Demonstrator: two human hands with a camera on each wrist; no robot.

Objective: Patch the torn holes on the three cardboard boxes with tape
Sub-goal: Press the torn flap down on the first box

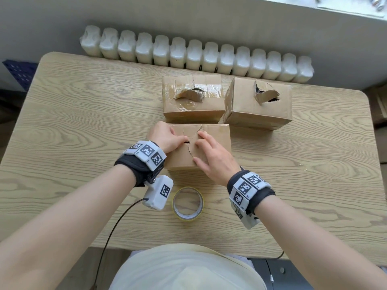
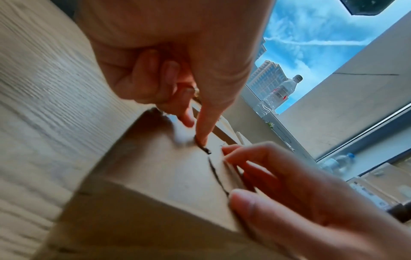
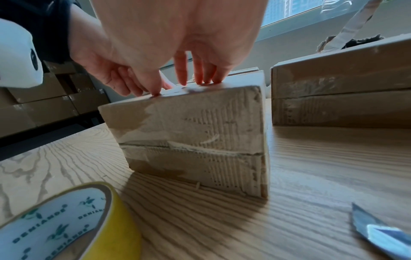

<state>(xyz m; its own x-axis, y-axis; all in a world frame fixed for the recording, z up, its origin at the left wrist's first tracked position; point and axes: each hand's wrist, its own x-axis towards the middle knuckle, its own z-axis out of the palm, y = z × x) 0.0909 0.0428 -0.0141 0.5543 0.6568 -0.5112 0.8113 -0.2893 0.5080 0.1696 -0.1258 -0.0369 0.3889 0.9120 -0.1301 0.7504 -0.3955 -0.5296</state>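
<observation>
Three brown cardboard boxes stand on the wooden table (image 1: pixel 83 122). The near box (image 1: pixel 215 141) has a cracked tear (image 2: pixel 213 167) in its top. My left hand (image 1: pixel 167 137) presses a straight index finger (image 2: pixel 204 128) at the tear's far end, its other fingers curled. My right hand (image 1: pixel 211 155) lies spread on the same top, fingertips (image 3: pixel 200 80) pressing the torn flap down. Behind, the left box (image 1: pixel 192 97) and the right box (image 1: pixel 259 101) each show an open ragged hole. A yellow tape roll (image 1: pixel 187 203) lies flat near the table's front edge, untouched.
A white radiator (image 1: pixel 196 55) runs along the wall behind the table. A black cable (image 1: pixel 117 216) trails from my left wrist over the front edge. A dark blue crate (image 1: pixel 21 74) sits off the table's left. Bare wood lies left and right of the boxes.
</observation>
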